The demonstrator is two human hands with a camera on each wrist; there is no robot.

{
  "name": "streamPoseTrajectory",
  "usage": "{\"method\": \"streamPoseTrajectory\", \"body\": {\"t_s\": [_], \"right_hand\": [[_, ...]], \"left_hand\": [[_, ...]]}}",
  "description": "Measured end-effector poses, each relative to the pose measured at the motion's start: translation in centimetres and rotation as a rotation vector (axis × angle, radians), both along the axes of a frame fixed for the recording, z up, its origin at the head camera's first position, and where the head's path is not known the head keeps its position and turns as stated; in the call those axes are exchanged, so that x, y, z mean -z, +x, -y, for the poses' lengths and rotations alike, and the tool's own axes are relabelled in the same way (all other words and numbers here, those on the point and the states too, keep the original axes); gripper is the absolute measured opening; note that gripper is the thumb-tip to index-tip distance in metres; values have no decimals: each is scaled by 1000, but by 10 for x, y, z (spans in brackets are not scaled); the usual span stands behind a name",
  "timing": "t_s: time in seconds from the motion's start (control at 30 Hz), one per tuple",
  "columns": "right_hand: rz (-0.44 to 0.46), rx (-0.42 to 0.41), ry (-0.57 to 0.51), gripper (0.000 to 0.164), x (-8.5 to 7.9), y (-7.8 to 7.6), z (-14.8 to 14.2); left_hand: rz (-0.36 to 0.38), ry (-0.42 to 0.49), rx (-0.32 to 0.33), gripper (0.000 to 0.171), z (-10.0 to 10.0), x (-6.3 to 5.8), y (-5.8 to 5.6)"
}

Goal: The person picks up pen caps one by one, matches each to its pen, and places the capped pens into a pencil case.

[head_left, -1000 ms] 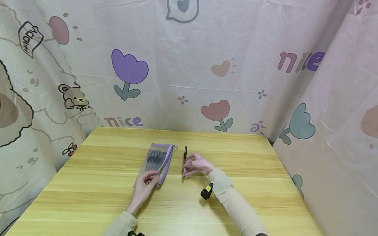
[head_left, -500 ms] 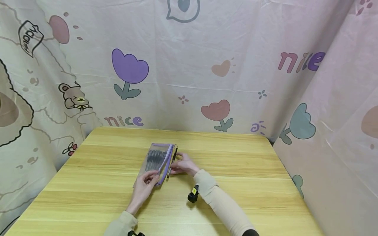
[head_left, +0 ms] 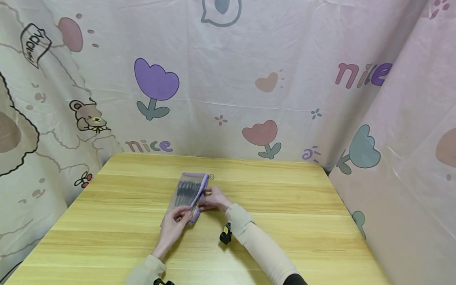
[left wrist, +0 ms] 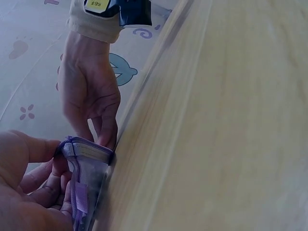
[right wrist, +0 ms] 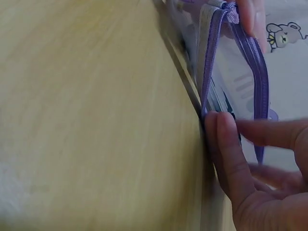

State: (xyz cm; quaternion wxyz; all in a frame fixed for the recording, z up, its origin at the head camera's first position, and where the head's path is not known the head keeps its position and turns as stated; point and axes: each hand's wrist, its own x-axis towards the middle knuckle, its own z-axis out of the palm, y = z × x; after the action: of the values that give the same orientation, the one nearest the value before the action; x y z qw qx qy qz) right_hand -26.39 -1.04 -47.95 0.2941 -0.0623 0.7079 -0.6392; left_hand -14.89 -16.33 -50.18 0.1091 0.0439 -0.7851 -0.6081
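Observation:
A see-through pencil pouch (head_left: 172, 204) with purple trim lies on the table, several dark-capped pens (head_left: 189, 188) showing through its side. My left hand (head_left: 174, 219) pinches the near part of its zippered edge. In the right wrist view the purple zipper (right wrist: 261, 86) gapes apart as an open mouth. My right hand (head_left: 215, 199) has its fingertips inside that mouth, holding a black pen (right wrist: 235, 117) that is mostly hidden by the fingers and the pouch. In the left wrist view, the right fingers reach in behind the pouch's raised edge (left wrist: 89, 149).
The wood-grain table (head_left: 303, 221) runs back to a printed curtain (head_left: 228, 79) hanging behind and at both sides. A small metal ring (head_left: 211, 177) hangs at the pouch's far corner. A black camera (head_left: 226, 233) sits by the right wrist.
My right hand has moved left, carrying the pen from beside the pouch into its open mouth. The left hand keeps its pinch on the edge in the same place.

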Motion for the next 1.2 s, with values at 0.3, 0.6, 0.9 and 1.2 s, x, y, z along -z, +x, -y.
{"method": "streamPoseTrajectory", "body": {"t_s": [0.3,0.6,0.9,1.2], "right_hand": [[-33,-138,40,54,2,0,-6],[-84,-159,-12,56,3,7,-33],[-230,-86,23,54,4,15,-89],[-683,66,391,54,4,24,-154]], "left_hand": [[-21,-37,16,26,1,0,2],[-71,-86,31,20,-2,1,3],[-26,-299,96,19,-5,-3,2],[15,-451,202,21,6,-13,-4]]}}
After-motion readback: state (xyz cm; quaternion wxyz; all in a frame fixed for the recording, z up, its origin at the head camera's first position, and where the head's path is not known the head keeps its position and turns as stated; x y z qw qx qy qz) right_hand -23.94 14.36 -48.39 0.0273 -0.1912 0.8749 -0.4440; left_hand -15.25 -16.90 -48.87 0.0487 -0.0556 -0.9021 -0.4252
